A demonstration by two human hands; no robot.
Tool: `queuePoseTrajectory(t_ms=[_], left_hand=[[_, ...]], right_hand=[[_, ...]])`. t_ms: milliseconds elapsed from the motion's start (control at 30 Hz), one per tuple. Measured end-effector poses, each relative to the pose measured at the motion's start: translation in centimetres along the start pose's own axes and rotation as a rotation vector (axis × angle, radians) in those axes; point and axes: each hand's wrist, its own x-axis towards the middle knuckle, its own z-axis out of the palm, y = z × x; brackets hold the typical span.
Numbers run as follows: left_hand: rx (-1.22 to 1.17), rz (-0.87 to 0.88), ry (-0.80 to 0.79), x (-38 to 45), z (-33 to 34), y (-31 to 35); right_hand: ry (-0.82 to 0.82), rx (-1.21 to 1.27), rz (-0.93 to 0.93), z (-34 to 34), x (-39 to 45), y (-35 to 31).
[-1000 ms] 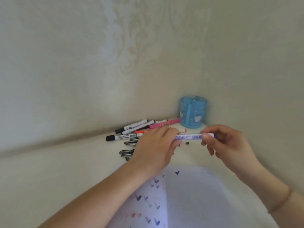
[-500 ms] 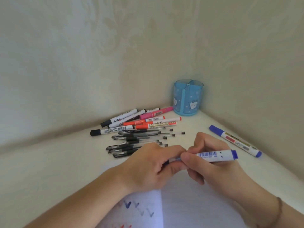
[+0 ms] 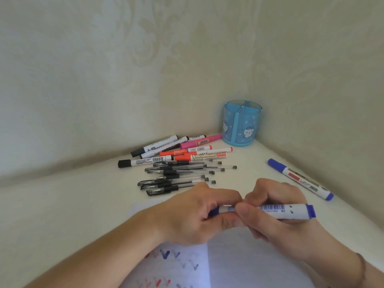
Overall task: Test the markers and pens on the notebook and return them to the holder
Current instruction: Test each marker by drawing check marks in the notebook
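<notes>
Both my hands hold one white marker with a blue end (image 3: pixel 286 211) level above the open notebook (image 3: pixel 239 260). My right hand (image 3: pixel 276 217) grips its barrel. My left hand (image 3: pixel 199 215) is closed around its left end, where a blue cap shows between the fingers. The notebook's left page carries blue and red check marks. The blue pen holder (image 3: pixel 242 126) stands in the far corner, and no pens show above its rim. A pile of black gel pens (image 3: pixel 180 175) and a row of black, red and pink markers (image 3: pixel 182 150) lie on the table beyond my hands.
Another blue-capped white marker (image 3: pixel 301 179) lies by the right wall. Walls close the table on the far and right sides. The table (image 3: pixel 62 204) is cream-coloured.
My hands came down from near the holder to just above the notebook, still holding the blue marker. The view tilted down, showing the pens and the second blue marker.
</notes>
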Motion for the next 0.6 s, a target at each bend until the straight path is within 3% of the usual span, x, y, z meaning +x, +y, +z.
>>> queuePoseTrajectory(t_ms=[167, 300, 433, 600], left_hand=[[-0.034, -0.058, -0.062, -0.4, 0.1, -0.9], [0.033, -0.127, 0.034, -0.3, -0.1, -1.8], [0.042, -0.185, 0.123, -0.7, -1.2, -2.6], [0.035, -0.166, 0.214, -0.5, -1.0, -2.8]], right_hand=[[-0.061, -0.140, -0.065, 0.0, -0.5, 0.5], [0.092, 0.056, 0.146, 0.0, -0.1, 0.8], [0.195, 0.217, 0.223, -1.8, 0.8, 0.7], [0.289, 0.001, 0.479, -1.2, 0.8, 2.2]])
